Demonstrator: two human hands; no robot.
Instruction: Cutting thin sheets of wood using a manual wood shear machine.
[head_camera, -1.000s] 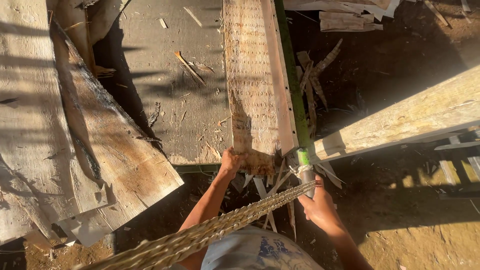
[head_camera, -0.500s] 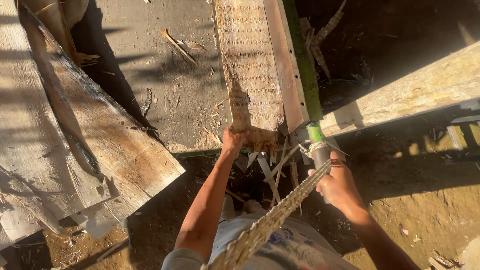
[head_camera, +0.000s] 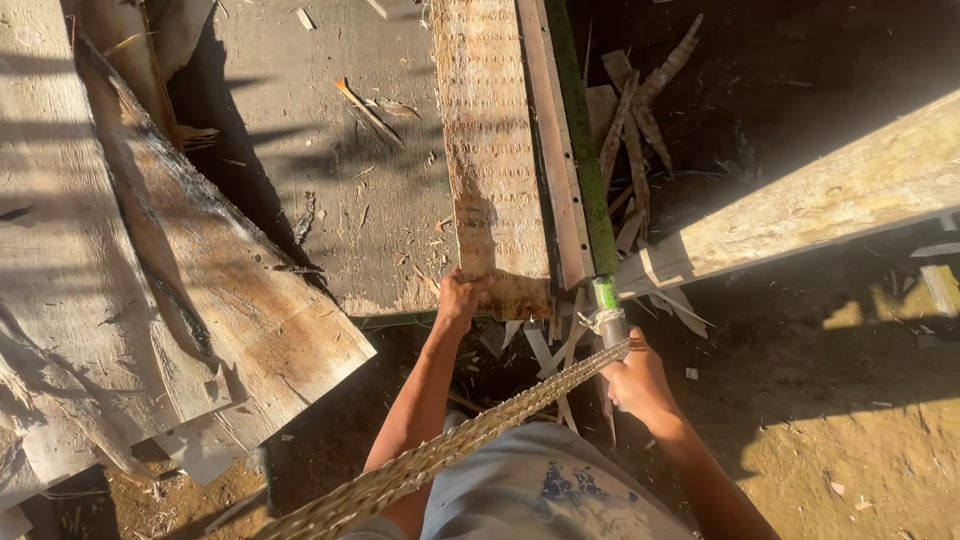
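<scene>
Below, the left hand (head_camera: 462, 298) has its fingers (head_camera: 474, 283) curled over the near end of a plank (head_camera: 492, 150) lying on the counter (head_camera: 330, 170). Just right, the right hand (head_camera: 635, 378) wraps tight around a green-tipped tool handle (head_camera: 606, 315), a braided rope (head_camera: 470, 440) running beneath it.

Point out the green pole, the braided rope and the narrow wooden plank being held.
green pole (head_camera: 578, 140), head view, on its shaft.
braided rope (head_camera: 480, 432), head view, mid-length.
narrow wooden plank (head_camera: 490, 130), head view, on its top face.
</scene>
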